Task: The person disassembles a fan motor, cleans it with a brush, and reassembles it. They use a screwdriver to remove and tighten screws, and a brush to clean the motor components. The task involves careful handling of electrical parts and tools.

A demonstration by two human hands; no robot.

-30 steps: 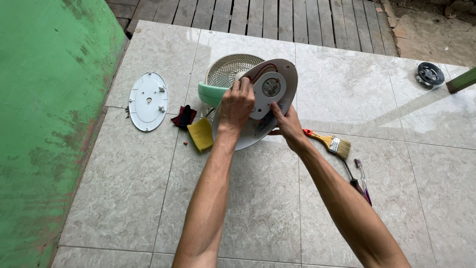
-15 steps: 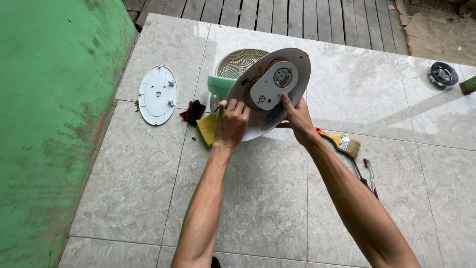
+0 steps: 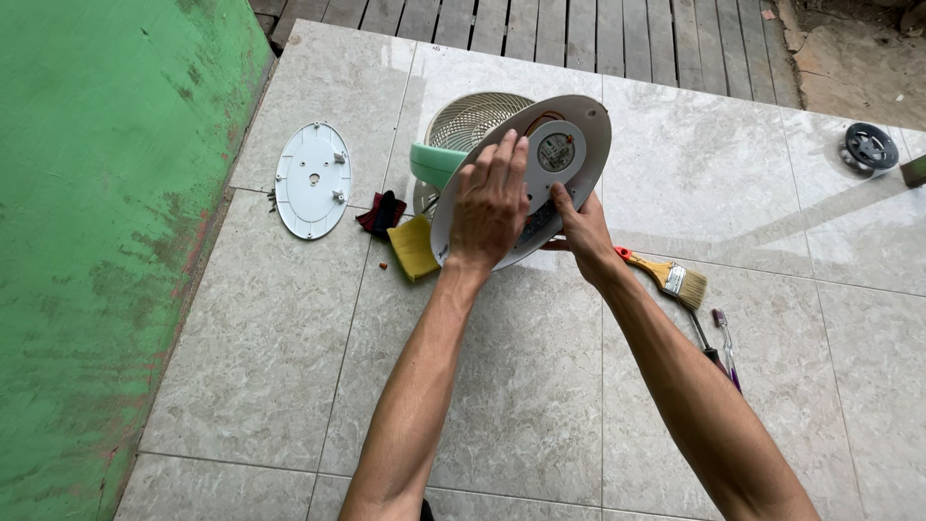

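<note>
On the tiled floor, you have an oval base of what looks like a small fan tipped up on edge, its underside turned toward you. Your left hand lies flat across that underside, fingers spread and pressing rather than closed around it, while your right hand clasps the lower right rim, thumb in front and fingers hidden behind. Through a round opening in the base you can see a small dial-like part with a few wires beside it. Behind the base sit a green housing and a cream grille, touching or joined to it; which, the view does not show. To the left, well apart, a white oval cover lies flat with its posts up and a few screws just beside its edge, so the opening-up looks done: the cover is off and the inside bared. Whatever work the inside needs, and the refitting of that cover, appears still ahead. Near the base lie a yellow sponge and a dark red cloth. To your right rest a paintbrush and a toothbrush, neither in hand. Far right, a dark round part sits alone.
</note>
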